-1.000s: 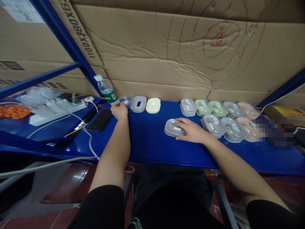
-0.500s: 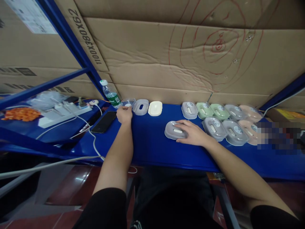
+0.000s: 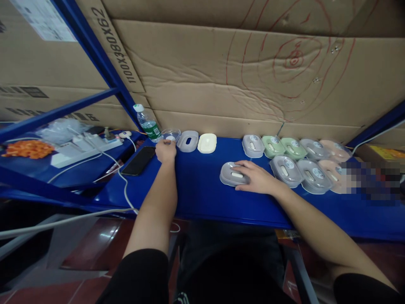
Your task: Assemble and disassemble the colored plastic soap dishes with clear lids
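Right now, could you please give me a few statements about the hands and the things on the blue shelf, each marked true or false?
1. The right hand rests on a grey lidded box. True.
2. The left hand holds the water bottle. False: it touches a clear little dish beside the bottle.
3. A black phone lies on the blue shelf near the left hand. True.
4. All lidded boxes on the right are grey. False: the green boxes and pinkish ones stand among them.
5. The cream box lies open beside a grey lid. True.

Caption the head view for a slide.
Left hand reaches a clear dish by a bottle; right hand rests on a grey box.
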### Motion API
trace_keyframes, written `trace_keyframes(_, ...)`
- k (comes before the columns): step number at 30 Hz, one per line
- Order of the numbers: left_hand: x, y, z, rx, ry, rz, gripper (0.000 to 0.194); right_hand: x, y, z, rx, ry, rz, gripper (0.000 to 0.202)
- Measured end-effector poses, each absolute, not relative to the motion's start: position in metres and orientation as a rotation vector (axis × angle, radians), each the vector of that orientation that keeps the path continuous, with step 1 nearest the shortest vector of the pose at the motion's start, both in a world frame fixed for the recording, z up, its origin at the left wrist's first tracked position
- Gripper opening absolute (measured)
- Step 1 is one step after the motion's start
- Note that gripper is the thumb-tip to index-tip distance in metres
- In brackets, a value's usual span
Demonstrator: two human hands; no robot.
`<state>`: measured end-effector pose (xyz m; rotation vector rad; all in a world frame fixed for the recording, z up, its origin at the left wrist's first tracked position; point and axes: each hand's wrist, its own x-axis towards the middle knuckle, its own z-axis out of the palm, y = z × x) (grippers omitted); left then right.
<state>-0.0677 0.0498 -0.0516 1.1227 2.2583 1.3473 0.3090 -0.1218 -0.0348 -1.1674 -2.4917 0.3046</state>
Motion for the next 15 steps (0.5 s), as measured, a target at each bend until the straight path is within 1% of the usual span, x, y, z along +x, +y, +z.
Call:
trace_keyframes(3,-0.068,0.054,-0.049,1.13,2.233,1.477,0.031,0.312,-0.123,-0.034,-1.194,-2.506,0.315,0.094)
trace_keyframes(5,-0.062,0.056,-0.044,1.189,2.152,1.61,0.031,0.314,-0.124,-0.033,-1.265,-2.505,0.32,0.106)
trace_keyframes(7,-0.049,0.052,-0.037,1.309,2.012,1.712,0.029,0.314,-0.124,-0.032,-1.319,-2.501,0.325,0.109)
trace_keyframes(9,-0.028,0.042,-0.028,1.49,1.833,1.718,0.029,0.313,-0.125,-0.031,-1.324,-2.491,0.321,0.106)
trace_keyframes(10,-0.016,0.034,-0.024,1.612,1.731,1.669,0.031,0.311,-0.125,-0.03,-1.317,-2.483,0.315,0.103)
trace_keyframes(12,0.008,0.013,-0.018,1.931,1.482,1.463,0.037,0.309,-0.125,-0.027,-1.308,-2.459,0.302,0.099)
trace_keyframes(13,0.02,0.001,-0.015,2.101,1.348,1.324,0.043,0.309,-0.125,-0.026,-1.307,-2.443,0.298,0.098)
trace_keyframes(15,0.039,-0.02,-0.012,2.358,1.067,1.018,0.062,0.308,-0.125,-0.024,-1.306,-2.407,0.299,0.098)
